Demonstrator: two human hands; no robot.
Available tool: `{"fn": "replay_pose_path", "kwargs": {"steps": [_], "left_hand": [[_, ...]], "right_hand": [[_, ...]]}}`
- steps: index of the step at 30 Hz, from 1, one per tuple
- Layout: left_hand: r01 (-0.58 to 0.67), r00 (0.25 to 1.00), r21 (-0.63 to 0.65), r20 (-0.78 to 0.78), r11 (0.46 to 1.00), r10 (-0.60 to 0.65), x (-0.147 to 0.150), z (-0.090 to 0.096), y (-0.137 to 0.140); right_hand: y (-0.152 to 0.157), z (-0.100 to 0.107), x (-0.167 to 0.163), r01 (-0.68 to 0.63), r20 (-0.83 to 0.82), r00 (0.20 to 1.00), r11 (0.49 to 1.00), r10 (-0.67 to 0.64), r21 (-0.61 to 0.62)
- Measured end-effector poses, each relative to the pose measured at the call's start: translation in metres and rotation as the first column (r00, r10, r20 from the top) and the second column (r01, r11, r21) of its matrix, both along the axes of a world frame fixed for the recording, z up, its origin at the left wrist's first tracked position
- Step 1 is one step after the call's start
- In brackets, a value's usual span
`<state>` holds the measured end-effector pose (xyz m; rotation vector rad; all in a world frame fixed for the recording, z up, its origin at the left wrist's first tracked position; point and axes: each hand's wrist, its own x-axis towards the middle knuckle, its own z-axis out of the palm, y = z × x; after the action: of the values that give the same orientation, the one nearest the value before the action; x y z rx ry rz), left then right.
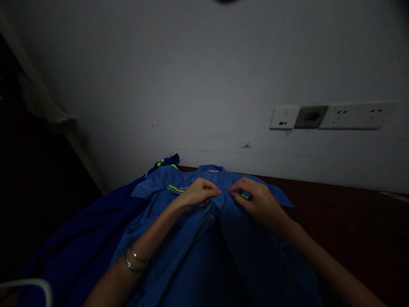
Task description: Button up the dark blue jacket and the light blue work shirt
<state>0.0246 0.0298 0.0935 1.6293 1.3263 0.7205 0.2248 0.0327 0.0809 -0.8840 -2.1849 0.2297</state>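
Lying spread, apparently for access, the blue short-sleeved cloth shirt (241,232) was pinched by the left hand (198,192), the right hand's (260,201) grip being indiscernible.

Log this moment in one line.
left hand: pinching short-sleeved blue shirt at front; right hand: curled opposite, contact unclear; lower front: open; beside: darker blue garment

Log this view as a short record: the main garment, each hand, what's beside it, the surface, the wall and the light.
Garment: blue short-sleeved shirt, collar toward the wall, lower front parted
Left hand: pinching the shirt's front
Right hand: fingertips close together at the front; grip unclear
Left wrist: silvery bands
Beside: darker blue garment, on the left
Surface: dark reddish-brown
Wall: row of sockets, on the right
Light: dim
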Motion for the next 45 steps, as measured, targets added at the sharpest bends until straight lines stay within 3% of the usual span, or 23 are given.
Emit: {"fn": "replay_pose_path", "kwargs": {"steps": [4, 11, 21, 30, 42, 45], "left_hand": [[0.000, 1.000, -0.013, 0.030, 1.000, 0.000, 0.004, -0.001, -0.002], [-0.041, 0.998, 0.040, 0.058, 0.998, 0.038, 0.010, -0.001, -0.004], [-0.042, 0.993, 0.046, 0.108, 0.998, 0.037, 0.012, -0.004, -0.002], [-0.005, 0.997, 0.048, 0.075, 0.999, 0.002, 0.010, -0.005, 0.001], [0.089, 0.995, 0.072, 0.027, 0.993, -0.092, 0.006, -0.001, 0.000], [0.052, 0.997, 0.083, 0.047, 0.995, -0.056, 0.003, 0.000, -0.002]], "right_hand": [[-0.003, -0.006, -0.011, -0.104, -0.057, 0.993, 0.994, 0.102, -0.024], [-0.005, -0.011, -0.020, -0.130, -0.155, 0.981, 0.990, 0.120, -0.055], [-0.002, -0.018, -0.015, -0.109, 0.024, 0.994, 0.994, 0.108, 0.015], [0.000, -0.017, -0.018, -0.162, -0.107, 0.983, 0.979, 0.149, -0.125], [-0.007, -0.017, -0.016, -0.115, 0.005, 0.993, 0.972, 0.119, -0.207], [-0.009, -0.014, -0.017, -0.118, -0.026, 0.993, 0.961, 0.115, -0.249]]}}
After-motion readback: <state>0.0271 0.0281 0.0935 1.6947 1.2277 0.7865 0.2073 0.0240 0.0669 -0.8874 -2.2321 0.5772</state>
